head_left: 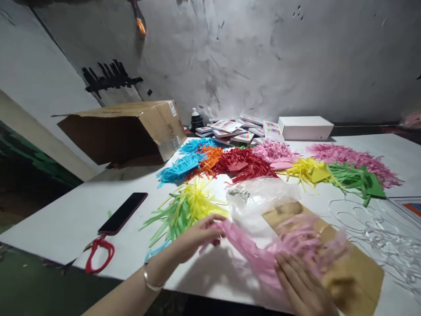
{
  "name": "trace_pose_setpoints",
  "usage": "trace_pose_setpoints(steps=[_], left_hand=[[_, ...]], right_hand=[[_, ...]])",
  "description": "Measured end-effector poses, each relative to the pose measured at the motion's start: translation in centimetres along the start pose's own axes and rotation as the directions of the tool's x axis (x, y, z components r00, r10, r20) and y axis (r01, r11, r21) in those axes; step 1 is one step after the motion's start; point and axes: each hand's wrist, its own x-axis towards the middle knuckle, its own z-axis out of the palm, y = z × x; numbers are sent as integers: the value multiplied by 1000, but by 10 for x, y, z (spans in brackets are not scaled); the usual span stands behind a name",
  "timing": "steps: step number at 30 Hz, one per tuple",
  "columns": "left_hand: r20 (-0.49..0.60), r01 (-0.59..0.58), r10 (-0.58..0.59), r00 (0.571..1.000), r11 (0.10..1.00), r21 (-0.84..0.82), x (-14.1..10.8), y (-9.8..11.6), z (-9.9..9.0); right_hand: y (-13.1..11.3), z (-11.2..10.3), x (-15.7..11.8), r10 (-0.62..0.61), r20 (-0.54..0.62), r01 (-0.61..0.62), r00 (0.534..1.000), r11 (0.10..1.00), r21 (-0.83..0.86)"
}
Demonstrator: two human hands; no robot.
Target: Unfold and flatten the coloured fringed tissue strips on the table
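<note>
Cardboard (pixel 363 274) and plastic bag (pixel 266 193) crowd pink tissue (pixel 246 248), left hand (pixel 196 237) pinching it, right hand (pixel 304 285) flat on top

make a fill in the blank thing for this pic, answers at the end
1. The left hand and right hand touch fringe colored ____.
2. The box right of the printed packs is ____.
3. Right beside the orange pile sits a ____ pile.

Missing words: pink; white; red

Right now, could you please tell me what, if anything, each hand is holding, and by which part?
The left hand holds the pink fringe near its left end; the right hand lies against it, but whether it grips cannot be told.
</note>
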Motion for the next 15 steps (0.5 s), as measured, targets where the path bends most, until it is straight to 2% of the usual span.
trace_pose_setpoints(steps=[1, 2, 3, 4, 5, 6, 7, 8, 9, 10, 12, 13, 15], left_hand=[[-159, -94, 111, 981, 990, 109, -8, -2, -12], [-295, -188, 271, 916, 941, 283, -18, -5, -20], [-355, -260, 461, 813, 833, 488, -27, -10, -21], [-309, -308, 634, 709, 672, 674, -36, -15, -17], [-175, -350, 750, 638, 485, 801, -43, -21, -7], [6, -420, 789, 614, 321, 849, -48, -29, 7], [204, -519, 750, 629, 210, 828, -50, -37, 23], [367, -600, 691, 622, 119, 791, -50, -46, 39], [463, -633, 645, 608, 42, 773, -48, -55, 54], [477, -628, 647, 595, 4, 778, -44, -63, 66], [431, -595, 690, 581, -1, 804, -36, -74, 76], [394, -583, 727, 562, 10, 812, -33, -77, 76], [369, -606, 792, 486, 1, 796, -33, -75, 67]], right_hand=[[-16, 14, 4, 29, -22, -27, 999, 997, 69], [-30, 25, 8, 115, -96, -102, 989, 986, 129], [-40, 32, 11, 156, -109, -136, 982, 976, 173], [-46, 36, 14, 158, -89, -139, 983, 971, 195], [-50, 37, 16, 125, -51, -112, 991, 973, 203], [-51, 36, 19, 70, -8, -67, 998, 976, 209], [-51, 32, 22, 33, 16, -36, 999, 975, 218], [-51, 28, 25, 39, 9, -40, 999, 972, 233], [-50, 23, 28, 70, -19, -63, 997, 966, 250], [-50, 20, 31, 99, -43, -84, 994, 960, 266], [-50, 14, 33, 109, -58, -90, 992, 958, 273], [-51, 13, 33, 90, -58, -71, 994, 961, 266], [-54, 12, 26, 59, -119, -30, 991, 971, 236]])
